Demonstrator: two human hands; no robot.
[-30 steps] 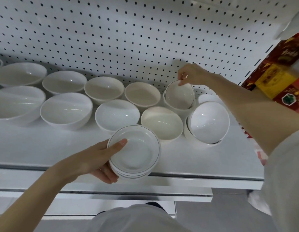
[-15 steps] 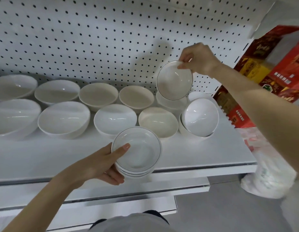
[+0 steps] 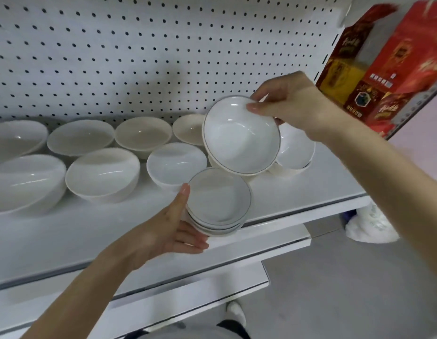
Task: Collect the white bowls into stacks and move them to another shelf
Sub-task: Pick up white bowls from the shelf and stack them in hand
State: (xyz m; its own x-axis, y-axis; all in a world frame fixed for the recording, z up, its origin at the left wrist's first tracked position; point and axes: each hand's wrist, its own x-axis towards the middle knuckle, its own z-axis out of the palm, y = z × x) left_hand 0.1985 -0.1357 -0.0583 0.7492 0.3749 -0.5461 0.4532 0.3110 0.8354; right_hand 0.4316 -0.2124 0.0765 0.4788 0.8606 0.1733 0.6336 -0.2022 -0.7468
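right hand (image 3: 293,106) pinches 1 tilted bowl (image 3: 242,140) by the rim, 1 o'clock of the stack (image 3: 218,204) left hand (image 3: 163,231) grips

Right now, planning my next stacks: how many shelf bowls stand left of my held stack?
7: four back-row bowls, three front-row bowls; more may lie past the left edge.

bright, even light; soft shadow on the pegboard (image 3: 163,77); red boxes (image 3: 393,59) motion-blurred; edges bowed by wide-angle lens
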